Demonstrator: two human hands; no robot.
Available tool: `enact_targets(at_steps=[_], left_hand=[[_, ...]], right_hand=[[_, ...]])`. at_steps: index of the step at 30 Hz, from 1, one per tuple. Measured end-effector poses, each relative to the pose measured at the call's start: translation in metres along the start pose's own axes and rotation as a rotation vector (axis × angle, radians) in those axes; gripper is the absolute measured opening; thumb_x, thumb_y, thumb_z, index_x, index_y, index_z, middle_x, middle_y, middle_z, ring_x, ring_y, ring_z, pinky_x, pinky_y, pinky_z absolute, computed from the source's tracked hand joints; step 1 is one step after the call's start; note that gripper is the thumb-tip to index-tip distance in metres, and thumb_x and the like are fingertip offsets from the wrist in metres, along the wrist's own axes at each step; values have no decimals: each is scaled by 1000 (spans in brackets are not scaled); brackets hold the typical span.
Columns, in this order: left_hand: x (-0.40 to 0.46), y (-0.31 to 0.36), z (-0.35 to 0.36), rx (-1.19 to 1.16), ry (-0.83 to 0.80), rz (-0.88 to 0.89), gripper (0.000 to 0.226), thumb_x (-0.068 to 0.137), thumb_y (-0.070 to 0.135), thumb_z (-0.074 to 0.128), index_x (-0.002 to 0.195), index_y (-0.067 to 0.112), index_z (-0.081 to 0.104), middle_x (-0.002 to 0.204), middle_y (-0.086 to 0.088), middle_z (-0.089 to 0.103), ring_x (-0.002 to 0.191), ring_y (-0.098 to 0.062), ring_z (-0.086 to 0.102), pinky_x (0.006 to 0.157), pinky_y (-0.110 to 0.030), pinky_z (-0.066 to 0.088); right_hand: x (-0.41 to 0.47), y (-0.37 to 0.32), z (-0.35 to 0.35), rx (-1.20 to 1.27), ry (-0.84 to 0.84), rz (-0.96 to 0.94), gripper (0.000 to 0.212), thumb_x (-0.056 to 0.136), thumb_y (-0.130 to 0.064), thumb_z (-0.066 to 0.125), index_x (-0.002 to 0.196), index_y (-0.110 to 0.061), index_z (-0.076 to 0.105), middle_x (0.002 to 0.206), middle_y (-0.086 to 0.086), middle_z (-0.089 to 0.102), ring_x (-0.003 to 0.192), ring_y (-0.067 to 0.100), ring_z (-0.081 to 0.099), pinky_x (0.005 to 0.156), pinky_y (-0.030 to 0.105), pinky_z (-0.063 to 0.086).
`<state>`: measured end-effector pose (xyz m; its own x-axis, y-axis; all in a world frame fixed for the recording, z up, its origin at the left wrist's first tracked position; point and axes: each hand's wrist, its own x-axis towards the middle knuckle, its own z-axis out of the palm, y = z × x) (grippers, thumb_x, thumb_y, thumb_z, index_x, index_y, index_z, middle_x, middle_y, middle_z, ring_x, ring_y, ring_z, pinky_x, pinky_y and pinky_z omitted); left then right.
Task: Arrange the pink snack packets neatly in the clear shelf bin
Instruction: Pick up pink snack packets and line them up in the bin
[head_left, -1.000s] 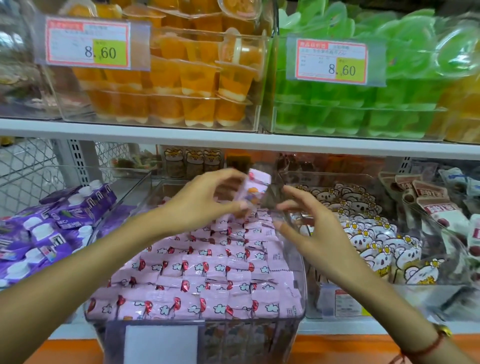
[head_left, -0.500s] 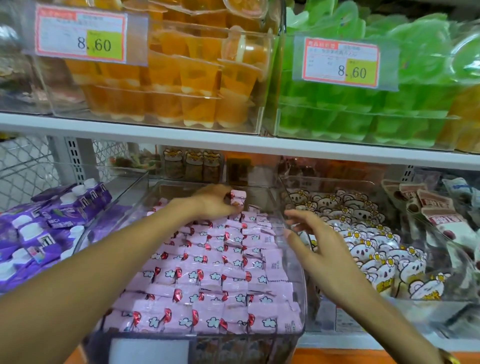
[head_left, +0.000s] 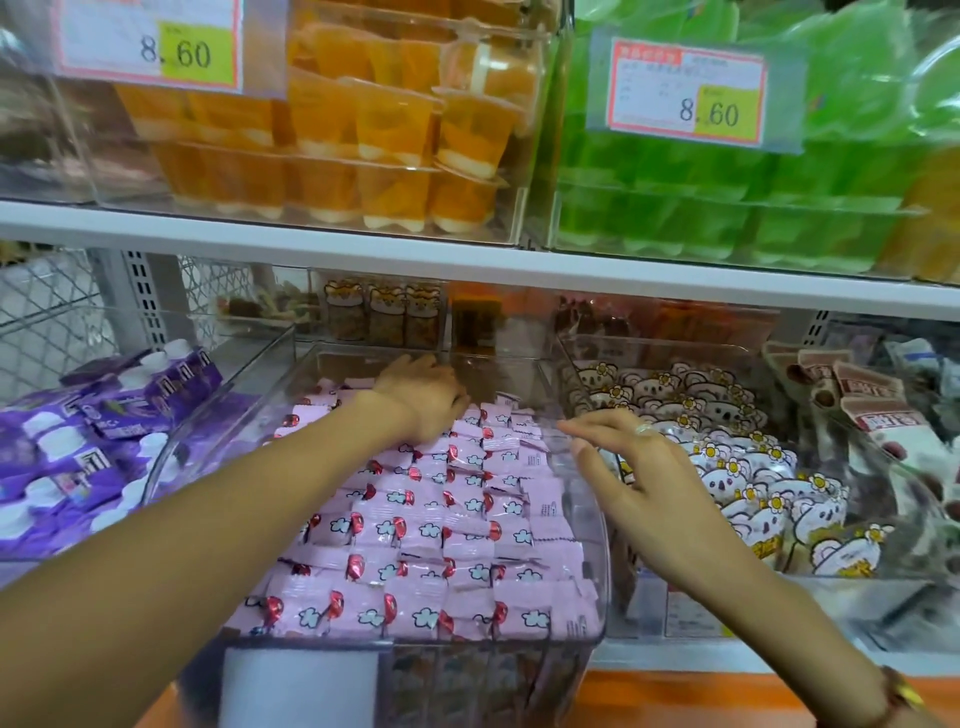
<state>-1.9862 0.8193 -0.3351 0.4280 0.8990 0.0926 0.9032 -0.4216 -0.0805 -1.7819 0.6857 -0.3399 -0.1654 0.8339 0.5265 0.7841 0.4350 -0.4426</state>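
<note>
Pink snack packets (head_left: 441, 525) with red and white cloud prints, lying flat in overlapping rows, filling clear shelf bin (head_left: 592, 525) toward 12 o'clock.

The pink snack packets (head_left: 426, 540) lie in rows in the clear plastic shelf bin (head_left: 592, 582). The left hand (head_left: 423, 397) rests on the back rows; the right hand (head_left: 631, 478) hovers over the bin's right wall, its fingers (head_left: 592, 428) just beside the white koala-print packets (head_left: 748, 483).

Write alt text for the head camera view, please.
A person's left hand rests on small pink snack packets at the back of a clear plastic shelf bin, while the right hand hovers open over its right wall. Purple packets lie left, koala-print packets right.
</note>
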Motion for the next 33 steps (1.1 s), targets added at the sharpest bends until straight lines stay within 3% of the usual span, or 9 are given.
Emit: enact_targets(at_steps=[4, 10, 12, 15, 19, 22, 24, 31, 33], left_hand=[[-34, 25, -14, -241, 280, -12, 35, 101, 26, 33, 133, 21, 46, 130, -3, 54, 109, -20, 55, 84, -32, 45], [-134, 62, -31, -417, 238, 257, 30, 95, 51, 38, 121, 42, 49, 119, 26, 51, 105, 5, 44, 84, -27, 43], [-157, 68, -25, -446, 200, 275, 33, 94, 55, 37, 124, 44, 46, 117, 30, 51, 102, 10, 41, 85, -24, 42], [-171, 71, -10, -459, 196, 309, 34, 97, 51, 32, 130, 46, 42, 130, 34, 44, 115, 14, 35, 94, -15, 35], [-174, 69, -3, -441, 224, 312, 41, 97, 54, 27, 131, 43, 46, 132, 33, 43, 120, 14, 33, 97, -12, 30], [-173, 72, -4, -484, 261, 274, 38, 94, 56, 36, 122, 41, 56, 123, 30, 54, 113, 10, 43, 91, -16, 38], [-173, 72, -6, -528, 263, 249, 34, 92, 56, 43, 119, 42, 58, 117, 31, 57, 107, 10, 45, 86, -17, 40], [-172, 73, -11, -467, 310, 246, 20, 94, 48, 47, 111, 42, 56, 82, 40, 45, 89, 17, 40, 64, -7, 28], [-172, 72, -10, -428, 303, 271, 23, 95, 48, 42, 110, 40, 57, 89, 33, 50, 91, 11, 42, 68, -9, 32]], right_hand=[[-4, -9, -8, -102, -87, -40, 40, 98, -32, 38, 132, -19, 55, 126, -11, 51, 115, 5, 47, 91, 5, 29], [-40, -40, -28, -483, -261, -68, 47, 93, -52, 38, 137, -35, 40, 145, -8, 31, 133, 12, 30, 104, 26, 30], [-56, -53, -32, -556, -236, -92, 36, 89, -48, 52, 120, -30, 58, 135, -1, 44, 124, 19, 44, 92, 30, 43], [-72, -64, -32, -601, -74, -208, 15, 78, -35, 69, 84, -21, 71, 102, 4, 65, 86, 23, 65, 62, 27, 52], [-83, -71, -22, -696, -111, -305, 30, 80, -33, 45, 78, -19, 71, 91, -1, 70, 82, 19, 67, 61, 22, 50], [-82, -69, -21, -722, -120, -324, 10, 71, -24, 69, 80, -19, 69, 77, -2, 66, 78, 21, 64, 59, 27, 52], [-80, -64, -20, -714, -146, -306, 17, 67, -19, 77, 82, -18, 69, 74, -1, 63, 74, 22, 61, 58, 32, 52], [-69, -65, -19, -686, -123, -297, 16, 65, -29, 82, 71, -22, 69, 66, -5, 60, 66, 17, 57, 54, 26, 48], [-67, -63, -22, -587, -151, -246, 14, 72, -30, 78, 73, -24, 66, 71, -7, 60, 72, 17, 56, 59, 26, 43]])
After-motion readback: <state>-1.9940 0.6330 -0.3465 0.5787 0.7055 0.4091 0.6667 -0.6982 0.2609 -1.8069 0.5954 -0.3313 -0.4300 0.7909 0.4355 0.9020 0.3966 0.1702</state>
